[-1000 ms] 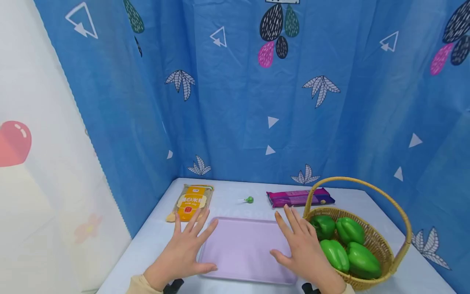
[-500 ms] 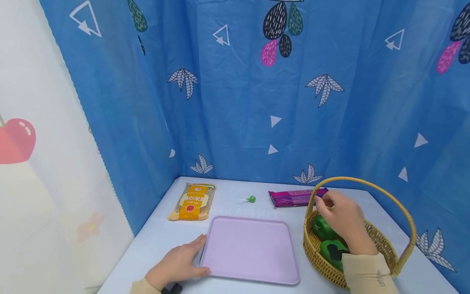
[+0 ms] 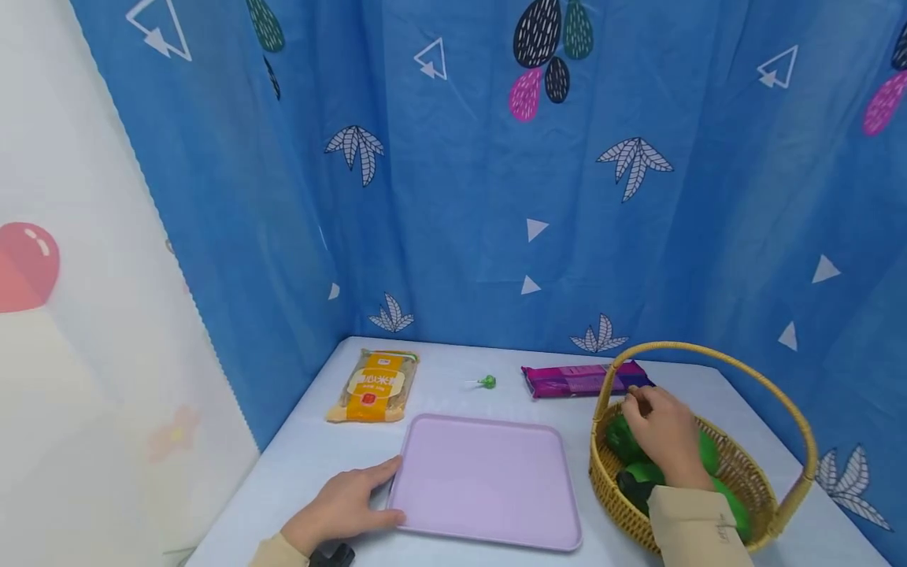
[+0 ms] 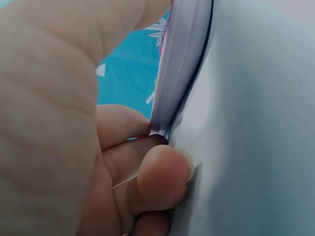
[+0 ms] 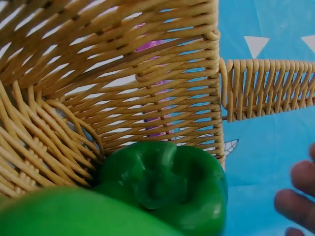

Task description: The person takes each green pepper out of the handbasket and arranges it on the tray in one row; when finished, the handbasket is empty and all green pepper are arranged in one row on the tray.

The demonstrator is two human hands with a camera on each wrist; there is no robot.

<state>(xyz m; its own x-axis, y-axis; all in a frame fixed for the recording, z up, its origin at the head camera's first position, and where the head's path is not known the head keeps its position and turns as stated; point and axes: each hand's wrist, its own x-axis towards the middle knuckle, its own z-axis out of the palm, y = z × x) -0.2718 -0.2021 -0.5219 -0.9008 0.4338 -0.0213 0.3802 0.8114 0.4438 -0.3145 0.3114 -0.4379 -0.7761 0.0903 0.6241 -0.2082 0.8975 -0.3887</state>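
Observation:
My left hand (image 3: pixel 343 500) touches the left edge of a pale purple tray (image 3: pixel 489 480), fingers and thumb spread along it in the head view. Up close in the left wrist view, its fingertips (image 4: pixel 165 177) lie right at the tray's rim (image 4: pixel 182 64). Over a wicker basket (image 3: pixel 602 480) hangs my right hand (image 3: pixel 666 433), its fingers loosely bent, nothing seen in them. Several green bell peppers (image 3: pixel 623 437) lie in the basket, partly hidden by this hand and sleeve. In the right wrist view, the fingertips (image 5: pixel 295 204) are apart from a dark green bell pepper (image 5: pixel 162 187).
The basket's tall handle (image 3: pixel 716 354) arches above the peppers. Along the back of the white table lie a yellow-labelled food packet (image 3: pixel 375 386), a green lollipop (image 3: pixel 487 382) and a long purple packet (image 3: pixel 567 381). A blue curtain (image 3: pixel 453 197) hangs behind.
Both hands were raised and spread by the tray. My left hand has come down onto the tray's left edge; my right hand has moved right, over the basket.

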